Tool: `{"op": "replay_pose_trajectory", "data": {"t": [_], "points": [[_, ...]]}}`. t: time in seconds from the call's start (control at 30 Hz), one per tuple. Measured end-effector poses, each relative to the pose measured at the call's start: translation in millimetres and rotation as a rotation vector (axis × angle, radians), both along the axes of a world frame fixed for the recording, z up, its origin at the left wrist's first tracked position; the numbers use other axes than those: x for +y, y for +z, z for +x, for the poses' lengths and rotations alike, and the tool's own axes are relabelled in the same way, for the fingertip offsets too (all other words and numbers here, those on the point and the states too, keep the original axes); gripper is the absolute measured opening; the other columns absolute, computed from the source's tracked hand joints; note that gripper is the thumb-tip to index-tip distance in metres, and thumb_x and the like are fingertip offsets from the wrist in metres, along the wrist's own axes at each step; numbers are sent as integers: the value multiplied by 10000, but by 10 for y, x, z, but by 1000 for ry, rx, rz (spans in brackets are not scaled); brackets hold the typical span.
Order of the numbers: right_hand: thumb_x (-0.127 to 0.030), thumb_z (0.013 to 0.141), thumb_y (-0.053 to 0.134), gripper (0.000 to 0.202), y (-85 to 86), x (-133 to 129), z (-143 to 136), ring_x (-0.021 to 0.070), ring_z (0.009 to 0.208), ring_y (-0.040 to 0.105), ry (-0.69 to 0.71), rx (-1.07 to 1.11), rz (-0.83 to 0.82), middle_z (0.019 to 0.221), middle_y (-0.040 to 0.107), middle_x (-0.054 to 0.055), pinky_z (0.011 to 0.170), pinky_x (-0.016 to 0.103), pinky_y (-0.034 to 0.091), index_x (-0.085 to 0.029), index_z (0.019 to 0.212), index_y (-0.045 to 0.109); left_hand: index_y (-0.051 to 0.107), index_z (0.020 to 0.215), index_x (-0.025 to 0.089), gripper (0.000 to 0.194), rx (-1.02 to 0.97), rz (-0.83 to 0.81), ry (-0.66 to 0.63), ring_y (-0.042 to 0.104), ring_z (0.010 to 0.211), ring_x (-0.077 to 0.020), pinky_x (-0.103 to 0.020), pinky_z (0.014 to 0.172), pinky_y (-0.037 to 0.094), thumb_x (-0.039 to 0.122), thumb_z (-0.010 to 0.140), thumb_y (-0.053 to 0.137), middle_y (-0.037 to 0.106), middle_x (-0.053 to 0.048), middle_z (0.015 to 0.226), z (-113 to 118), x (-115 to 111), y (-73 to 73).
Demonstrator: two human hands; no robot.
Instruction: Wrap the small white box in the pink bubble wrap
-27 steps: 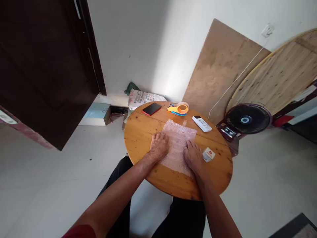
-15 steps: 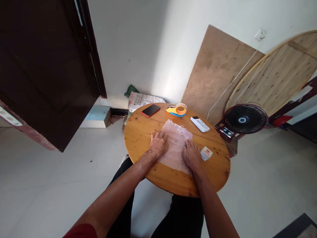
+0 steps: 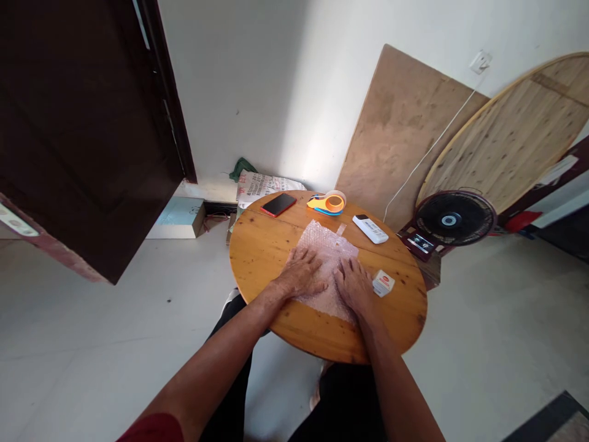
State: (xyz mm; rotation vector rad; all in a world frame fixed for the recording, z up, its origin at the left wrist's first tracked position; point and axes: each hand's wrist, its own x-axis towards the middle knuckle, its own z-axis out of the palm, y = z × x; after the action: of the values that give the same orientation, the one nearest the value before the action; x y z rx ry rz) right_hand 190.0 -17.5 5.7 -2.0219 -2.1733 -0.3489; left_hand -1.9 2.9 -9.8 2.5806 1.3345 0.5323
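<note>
A sheet of bubble wrap [image 3: 327, 245] lies flat on the round wooden table [image 3: 257, 245]. My left hand [image 3: 301, 273] rests on its left part, palm down with the fingers spread. On the right part lies my right hand [image 3: 354, 283], also palm down, fingers apart. Neither hand grips anything. Just right of my right hand sits a small white box [image 3: 383, 283] with a red mark. A short piece of clear tape [image 3: 341, 229] shows at the far edge of the wrap.
Along the table's far side lie a phone [image 3: 278, 205] with a red edge, an orange tape dispenser [image 3: 327, 203] and a white device [image 3: 370, 229]. Beyond the table's right edge stands a black fan [image 3: 455, 218]. Boards [image 3: 405, 116] lean on the wall; a dark door [image 3: 87, 123] is at left.
My left hand has slid right, toward the middle of the wrap, and its fingers have spread. My right hand has shifted slightly left and flattened, its fingers now stretched out.
</note>
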Motion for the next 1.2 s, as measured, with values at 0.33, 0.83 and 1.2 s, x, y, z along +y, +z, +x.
{"op": "replay_pose_trajectory", "data": {"t": [0.33,0.83,1.2], "points": [[-276,950,333,391,-16,19,27,251,1194,457,-14,-4,-3,1331,498,122,946,368,366,-172,1292,491,534,1217,212,472,-30,57,198,319,1349,-322,-552,1112,188,519,897,372,453,-108,1404,17,-14,15],[-224,933,341,382,-72,54,65,259,1166,482,-45,12,8,1320,517,173,955,363,351,-91,1243,520,512,1281,230,453,-65,105,63,247,1398,-305,-517,1135,181,440,885,447,382,-95,1469,-41,-26,73],[-178,906,353,394,-84,48,89,257,1140,495,-32,1,21,1299,526,176,961,358,357,-78,1250,516,561,1259,288,430,-21,35,-210,341,1353,-312,-505,1111,220,464,876,475,410,-63,1458,-43,-43,118]]}}
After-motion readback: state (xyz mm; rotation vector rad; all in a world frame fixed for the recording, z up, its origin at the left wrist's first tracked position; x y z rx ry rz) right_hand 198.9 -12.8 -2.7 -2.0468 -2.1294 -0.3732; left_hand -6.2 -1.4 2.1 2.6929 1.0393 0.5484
